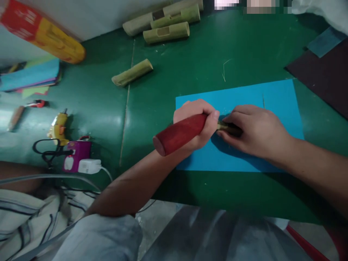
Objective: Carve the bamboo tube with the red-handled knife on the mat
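Observation:
My left hand (197, 125) is wrapped round the thick red handle (179, 135) of a tool. Its working end is hidden behind my fingers, so its kind cannot be made out. Close beside it, my right hand (252, 128) grips a short piece of bamboo (227, 127), mostly covered by the fingers. The two hands almost meet at the bamboo, above a bright blue sheet (282, 108) lying on the green table (163, 98). Small pale shavings dot the sheet near my fingers.
Several bamboo tubes with cut openings (167, 32) lie at the back; one short tube (132, 73) lies nearer. On the left are a yellow glue gun (58, 127), a purple power adapter (77, 154) with cables, and coloured sheets (32, 78). A dark sheet (323, 72) lies right.

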`<state>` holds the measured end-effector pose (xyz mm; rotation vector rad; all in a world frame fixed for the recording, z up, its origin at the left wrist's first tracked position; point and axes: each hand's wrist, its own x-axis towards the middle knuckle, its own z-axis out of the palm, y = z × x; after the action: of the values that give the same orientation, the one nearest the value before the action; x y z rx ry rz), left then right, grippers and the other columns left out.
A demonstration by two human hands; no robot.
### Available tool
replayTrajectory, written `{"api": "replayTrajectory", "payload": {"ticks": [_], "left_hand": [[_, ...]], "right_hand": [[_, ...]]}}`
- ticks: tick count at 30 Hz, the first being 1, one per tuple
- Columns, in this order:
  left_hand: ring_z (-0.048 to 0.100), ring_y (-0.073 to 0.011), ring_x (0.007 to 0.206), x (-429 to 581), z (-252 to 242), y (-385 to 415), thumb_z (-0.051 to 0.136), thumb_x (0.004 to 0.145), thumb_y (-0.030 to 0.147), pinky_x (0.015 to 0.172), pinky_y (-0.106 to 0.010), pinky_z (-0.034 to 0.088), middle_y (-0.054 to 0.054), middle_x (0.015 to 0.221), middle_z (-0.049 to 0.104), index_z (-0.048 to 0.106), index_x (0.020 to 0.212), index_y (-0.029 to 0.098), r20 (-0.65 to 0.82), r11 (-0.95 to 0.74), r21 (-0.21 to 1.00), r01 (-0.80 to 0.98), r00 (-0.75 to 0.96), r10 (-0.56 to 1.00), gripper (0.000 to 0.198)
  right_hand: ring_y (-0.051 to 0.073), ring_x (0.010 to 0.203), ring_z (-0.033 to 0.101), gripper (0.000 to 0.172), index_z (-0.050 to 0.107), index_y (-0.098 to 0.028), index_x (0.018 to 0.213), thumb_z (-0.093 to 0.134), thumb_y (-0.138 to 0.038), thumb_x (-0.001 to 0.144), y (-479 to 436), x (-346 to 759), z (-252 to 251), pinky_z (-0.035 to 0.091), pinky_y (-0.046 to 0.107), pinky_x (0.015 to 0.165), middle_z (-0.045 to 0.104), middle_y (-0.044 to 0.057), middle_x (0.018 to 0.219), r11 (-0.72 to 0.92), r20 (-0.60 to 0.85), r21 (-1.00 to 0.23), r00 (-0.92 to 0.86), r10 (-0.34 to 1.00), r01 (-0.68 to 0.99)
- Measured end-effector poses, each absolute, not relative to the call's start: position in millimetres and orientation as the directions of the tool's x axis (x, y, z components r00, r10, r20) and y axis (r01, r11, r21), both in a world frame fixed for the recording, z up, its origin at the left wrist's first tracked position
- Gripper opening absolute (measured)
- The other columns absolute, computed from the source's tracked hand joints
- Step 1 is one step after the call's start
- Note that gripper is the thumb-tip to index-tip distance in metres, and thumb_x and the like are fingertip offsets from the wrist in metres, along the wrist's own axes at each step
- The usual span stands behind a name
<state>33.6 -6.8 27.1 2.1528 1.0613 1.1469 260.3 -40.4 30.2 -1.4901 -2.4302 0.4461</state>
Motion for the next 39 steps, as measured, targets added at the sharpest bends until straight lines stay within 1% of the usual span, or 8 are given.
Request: {"api": "replayTrajectory", "payload": {"ticks": [3, 8, 15, 19, 24, 28, 34, 39], "left_hand": [[0.075, -0.0191, 0.078, 37.7, 24.7, -2.4, 0.072, 0.112, 0.036, 0.075, -0.038, 0.058, 0.002, 0.084, 0.082, 0.078, 0.086, 0.029, 0.482, -0.587, 0.729, 0.352, 0.345, 0.805, 0.027], [0.065, -0.0145, 0.063, 44.9, 12.9, 8.1, 0.068, 0.109, 0.03, 0.063, -0.031, 0.055, 0.002, 0.068, 0.066, 0.061, 0.072, 0.024, 0.495, -0.579, 0.786, 0.216, 0.34, 0.8, 0.038], [0.07, -0.0182, 0.073, 41.0, 17.4, 5.6, 0.064, 0.108, 0.04, 0.073, -0.035, 0.06, -0.001, 0.075, 0.071, 0.057, 0.074, 0.026, 0.346, -0.47, 0.83, 0.3, 0.382, 0.857, 0.037], [0.066, -0.0208, 0.07, 36.3, 18.0, 4.8, 0.067, 0.109, 0.048, 0.071, -0.041, 0.051, -0.001, 0.074, 0.072, 0.065, 0.075, 0.027, 0.373, -0.521, 0.759, 0.39, 0.396, 0.839, 0.04], [0.066, -0.0248, 0.072, 31.5, 17.7, 3.4, 0.065, 0.108, 0.054, 0.07, -0.044, 0.049, -0.003, 0.073, 0.072, 0.074, 0.079, 0.031, 0.342, -0.522, 0.699, 0.489, 0.412, 0.844, 0.039], [0.067, -0.0223, 0.072, 31.6, 19.3, 4.3, 0.065, 0.111, 0.053, 0.07, -0.043, 0.049, -0.002, 0.074, 0.072, 0.071, 0.078, 0.029, 0.35, -0.517, 0.725, 0.456, 0.402, 0.846, 0.041], [0.066, -0.0172, 0.069, 35.2, 21.3, 11.2, 0.069, 0.109, 0.042, 0.07, -0.036, 0.053, 0.001, 0.07, 0.066, 0.061, 0.074, 0.025, 0.334, -0.477, 0.843, 0.246, 0.455, 0.826, 0.04], [0.067, -0.0171, 0.071, 38.4, 28.3, 6.4, 0.069, 0.106, 0.036, 0.07, -0.035, 0.053, 0.001, 0.072, 0.066, 0.06, 0.075, 0.025, 0.3, -0.454, 0.838, 0.302, 0.44, 0.846, 0.034]], "right_hand": [[0.029, 0.091, 0.068, 0.032, 0.079, -0.021, 0.097, 0.064, -0.045, 0.109, -43.1, 254.4, 34.8, 0.031, 0.038, 0.069, 0.075, 0.013, 0.095, 0.401, 0.015, -0.385, -0.429, 0.903, 0.831], [0.028, 0.088, 0.065, 0.029, 0.078, -0.021, 0.093, 0.066, -0.043, 0.106, -45.5, 249.3, 35.2, 0.029, 0.039, 0.07, 0.073, 0.013, 0.092, 0.358, 0.01, -0.394, -0.385, 0.923, 0.846], [0.029, 0.088, 0.066, 0.031, 0.076, -0.023, 0.09, 0.063, -0.044, 0.109, -46.6, 250.4, 32.0, 0.032, 0.039, 0.068, 0.074, 0.014, 0.091, 0.395, 0.064, -0.392, -0.403, 0.913, 0.831], [0.029, 0.087, 0.065, 0.032, 0.076, -0.023, 0.09, 0.062, -0.044, 0.111, -46.1, 252.4, 30.3, 0.035, 0.04, 0.069, 0.074, 0.013, 0.09, 0.427, 0.092, -0.399, -0.428, 0.899, 0.811], [0.03, 0.09, 0.066, 0.033, 0.078, -0.02, 0.094, 0.062, -0.043, 0.111, -44.3, 250.9, 33.4, 0.034, 0.041, 0.072, 0.074, 0.015, 0.093, 0.411, 0.039, -0.41, -0.435, 0.899, 0.814], [0.03, 0.09, 0.066, 0.033, 0.079, -0.02, 0.095, 0.063, -0.044, 0.111, -44.3, 249.5, 34.3, 0.033, 0.041, 0.071, 0.075, 0.016, 0.095, 0.385, 0.005, -0.419, -0.422, 0.906, 0.822], [0.027, 0.089, 0.064, 0.032, 0.077, -0.022, 0.093, 0.062, -0.044, 0.111, -47.0, 251.1, 27.8, 0.031, 0.039, 0.068, 0.075, 0.013, 0.094, 0.414, 0.101, -0.424, -0.412, 0.905, 0.806], [0.028, 0.089, 0.065, 0.033, 0.076, -0.022, 0.092, 0.062, -0.044, 0.111, -47.3, 249.8, 28.7, 0.031, 0.039, 0.068, 0.074, 0.014, 0.093, 0.407, 0.084, -0.407, -0.41, 0.908, 0.818]]}}
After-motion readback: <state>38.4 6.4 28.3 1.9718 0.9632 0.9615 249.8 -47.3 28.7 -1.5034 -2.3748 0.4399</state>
